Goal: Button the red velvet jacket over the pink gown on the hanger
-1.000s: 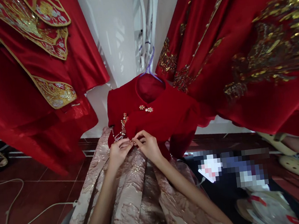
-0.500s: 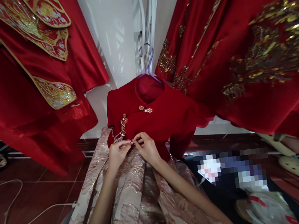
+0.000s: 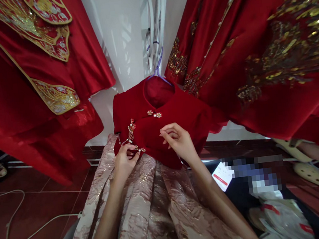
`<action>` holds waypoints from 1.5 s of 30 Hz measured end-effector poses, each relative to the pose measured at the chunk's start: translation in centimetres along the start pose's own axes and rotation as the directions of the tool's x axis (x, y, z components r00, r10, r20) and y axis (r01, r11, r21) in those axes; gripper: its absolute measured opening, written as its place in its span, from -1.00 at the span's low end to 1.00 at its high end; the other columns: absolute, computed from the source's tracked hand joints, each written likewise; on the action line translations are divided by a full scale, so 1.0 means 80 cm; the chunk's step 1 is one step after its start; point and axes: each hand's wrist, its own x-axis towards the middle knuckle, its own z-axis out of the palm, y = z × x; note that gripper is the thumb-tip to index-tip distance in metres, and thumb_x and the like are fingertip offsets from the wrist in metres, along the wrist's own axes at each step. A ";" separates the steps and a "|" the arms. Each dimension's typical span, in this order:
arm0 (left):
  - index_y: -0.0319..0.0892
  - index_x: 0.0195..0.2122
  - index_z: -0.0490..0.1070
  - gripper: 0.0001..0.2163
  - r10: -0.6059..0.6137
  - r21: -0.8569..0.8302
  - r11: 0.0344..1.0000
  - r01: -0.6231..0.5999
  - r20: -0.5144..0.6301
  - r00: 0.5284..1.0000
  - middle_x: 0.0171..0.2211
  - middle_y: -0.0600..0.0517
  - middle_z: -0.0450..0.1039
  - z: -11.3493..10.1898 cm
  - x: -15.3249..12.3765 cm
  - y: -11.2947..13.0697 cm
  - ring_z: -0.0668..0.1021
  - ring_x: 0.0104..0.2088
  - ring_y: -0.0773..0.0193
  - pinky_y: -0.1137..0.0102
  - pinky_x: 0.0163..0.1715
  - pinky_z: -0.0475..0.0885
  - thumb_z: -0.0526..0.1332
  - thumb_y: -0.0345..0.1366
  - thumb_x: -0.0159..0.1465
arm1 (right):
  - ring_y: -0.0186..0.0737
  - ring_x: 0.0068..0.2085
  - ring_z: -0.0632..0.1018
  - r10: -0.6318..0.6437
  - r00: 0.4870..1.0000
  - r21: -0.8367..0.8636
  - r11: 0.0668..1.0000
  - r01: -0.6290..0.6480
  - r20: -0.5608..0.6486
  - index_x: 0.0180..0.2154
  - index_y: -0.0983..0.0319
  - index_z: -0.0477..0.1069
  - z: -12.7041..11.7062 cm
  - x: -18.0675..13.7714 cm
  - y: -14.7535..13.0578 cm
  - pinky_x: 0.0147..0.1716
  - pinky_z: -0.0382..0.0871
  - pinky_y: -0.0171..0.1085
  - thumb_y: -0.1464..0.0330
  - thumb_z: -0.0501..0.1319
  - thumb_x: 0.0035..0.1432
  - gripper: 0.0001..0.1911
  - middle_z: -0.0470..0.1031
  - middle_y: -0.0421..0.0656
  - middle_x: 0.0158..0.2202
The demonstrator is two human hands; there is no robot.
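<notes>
A red velvet top [image 3: 188, 116] hangs in front of me on a purple hanger [image 3: 158, 65]. Beaded flower clasps decorate it: one frog clasp [image 3: 154, 114] below the neckline, a tasselled ornament [image 3: 131, 130] on the side, and a lower beaded clasp [image 3: 140, 149]. My left hand [image 3: 124, 161] pinches the left end of that lower clasp and the cloth there between thumb and forefinger. My right hand [image 3: 177, 138] hovers over the front of the top, apart from the clasp. Its thumb and forefinger are pinched together; anything between them is too small to see.
Pink metallic brocade cloth [image 3: 140, 206] lies across my lap. Red embroidered garments [image 3: 83, 59] hang on the left, and sequined red ones [image 3: 262, 115] on the right. Lower right are a lit phone [image 3: 223, 177] and plastic-wrapped items [image 3: 286, 220]. A cable [image 3: 42, 228] crosses the floor.
My right hand has drawn away from the lower clasp, up and to the right. My left hand stays at the clasp, which now shows more fully.
</notes>
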 end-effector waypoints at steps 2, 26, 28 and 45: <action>-0.17 -0.21 0.40 -0.76 0.019 0.037 0.999 -0.020 0.030 0.999 -0.19 -0.06 0.45 0.002 -0.003 0.003 0.51 -0.33 0.31 0.40 -0.40 0.51 0.26 -0.22 0.11 | -0.34 -0.45 0.52 -0.008 1.000 -0.033 0.999 0.009 0.017 -0.24 0.23 0.34 0.004 -0.001 0.003 -0.60 0.37 -0.42 0.20 0.16 0.13 -0.76 0.51 -0.14 -0.35; -0.17 -0.29 0.48 -0.81 0.012 -0.014 1.000 -0.011 0.008 1.000 -0.31 0.00 0.56 0.010 -0.006 0.010 0.58 -0.30 0.26 0.35 -0.22 0.50 0.21 -0.17 0.19 | -0.31 -0.30 0.57 -0.002 0.967 -0.213 0.975 0.058 0.254 -0.30 0.22 0.43 0.061 -0.012 0.059 -0.30 0.43 -0.34 0.33 0.23 0.09 -0.88 0.55 -0.18 -0.36; -0.17 -0.31 0.48 -0.81 0.013 -0.032 0.999 -0.013 -0.007 1.000 -0.32 0.01 0.55 0.009 -0.006 0.011 0.58 -0.31 0.27 0.37 -0.25 0.50 0.22 -0.16 0.18 | -0.31 -0.31 0.57 -0.010 0.967 -0.213 0.975 0.065 0.253 -0.31 0.21 0.44 0.061 -0.013 0.058 -0.30 0.43 -0.34 0.31 0.22 0.10 -0.88 0.56 -0.18 -0.36; -0.20 -0.35 0.47 -0.84 -0.057 -0.123 0.991 0.058 0.012 0.998 -0.36 -0.02 0.54 0.016 -0.004 0.016 0.57 -0.34 0.24 0.33 -0.25 0.48 0.24 -0.21 0.15 | -0.29 -0.32 0.56 0.046 0.969 -0.230 0.973 0.011 0.241 -0.30 0.23 0.43 0.061 -0.012 0.062 -0.27 0.43 -0.30 0.30 0.21 0.11 -0.86 0.55 -0.16 -0.37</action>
